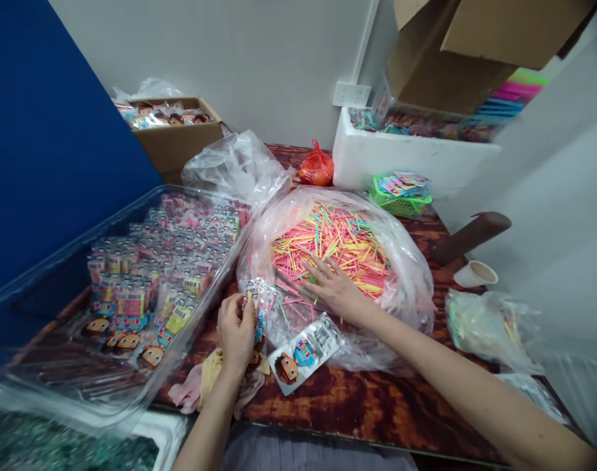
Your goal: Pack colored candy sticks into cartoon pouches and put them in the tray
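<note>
My right hand (pixel 336 288) lies with fingers spread on a heap of thin coloured sticks (pixel 328 242), mostly pink and yellow. They fill a large clear plastic bag (pixel 411 281) whose mouth is rolled wide. My left hand (pixel 237 330) is closed, thumb against fingers, on a small printed plastic packet (pixel 256 314); part of that packet is hidden behind the hand. Between the hands, a flat printed packet with a cartoon head (pixel 301 356) lies on the table, against the bag's near edge. Under my left wrist are crumpled pink and yellow cloths (pixel 200 386).
At left stands a clear plastic tub (pixel 180 353) with many filled packets (pixel 131 301). Behind are a cardboard box (pixel 175 140), a red bag (pixel 317 167), a white foam box (pixel 406 157) and a green basket (pixel 401 204). A paper cup (pixel 475 275) leans at right.
</note>
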Action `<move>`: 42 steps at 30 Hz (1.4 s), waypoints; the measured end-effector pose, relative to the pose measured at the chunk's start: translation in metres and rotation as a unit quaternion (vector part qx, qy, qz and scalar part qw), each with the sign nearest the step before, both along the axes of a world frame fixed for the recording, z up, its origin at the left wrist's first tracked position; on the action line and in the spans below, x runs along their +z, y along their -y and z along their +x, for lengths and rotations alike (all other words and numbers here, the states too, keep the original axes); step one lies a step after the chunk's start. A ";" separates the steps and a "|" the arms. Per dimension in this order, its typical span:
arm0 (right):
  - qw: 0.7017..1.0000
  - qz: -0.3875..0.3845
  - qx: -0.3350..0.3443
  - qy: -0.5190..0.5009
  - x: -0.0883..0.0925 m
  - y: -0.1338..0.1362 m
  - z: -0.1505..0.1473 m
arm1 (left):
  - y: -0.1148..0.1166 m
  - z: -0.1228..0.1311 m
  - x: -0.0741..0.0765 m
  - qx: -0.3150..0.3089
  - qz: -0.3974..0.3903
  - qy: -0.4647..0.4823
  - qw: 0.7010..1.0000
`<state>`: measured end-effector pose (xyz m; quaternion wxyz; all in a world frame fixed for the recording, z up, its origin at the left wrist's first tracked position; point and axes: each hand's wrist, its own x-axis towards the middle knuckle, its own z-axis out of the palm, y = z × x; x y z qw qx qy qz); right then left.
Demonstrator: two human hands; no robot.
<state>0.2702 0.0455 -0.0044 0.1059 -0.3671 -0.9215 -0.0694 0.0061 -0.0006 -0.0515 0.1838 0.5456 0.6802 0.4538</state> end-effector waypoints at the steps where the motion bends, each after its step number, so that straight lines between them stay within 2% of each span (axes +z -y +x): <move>1: 1.000 -0.003 0.010 0.000 0.002 0.000 0.001 | 0.001 0.000 -0.001 -0.001 0.002 -0.005 1.000; 8: 0.997 -0.036 0.062 0.027 0.008 -0.002 0.012 | 0.003 -0.003 -0.005 -0.009 -0.013 -0.003 1.000; 17: 0.996 -0.001 0.055 0.067 0.007 -0.012 0.011 | 0.000 -0.006 -0.013 -0.014 -0.020 0.010 1.000; 25: 0.994 0.069 0.017 0.079 -0.021 -0.008 0.013 | -0.010 -0.007 0.002 -0.035 -0.026 0.007 0.999; 29: 0.992 0.094 0.038 0.074 -0.027 -0.010 0.018 | -0.015 -0.009 0.003 -0.036 -0.049 -0.032 0.998; 38: 0.988 0.049 0.115 0.089 -0.014 -0.031 0.032 | -0.010 -0.013 -0.003 -0.044 -0.058 -0.033 0.997; 42: 0.991 0.069 0.090 0.073 0.000 -0.031 0.033 | -0.008 -0.014 0.001 -0.052 -0.080 -0.022 0.995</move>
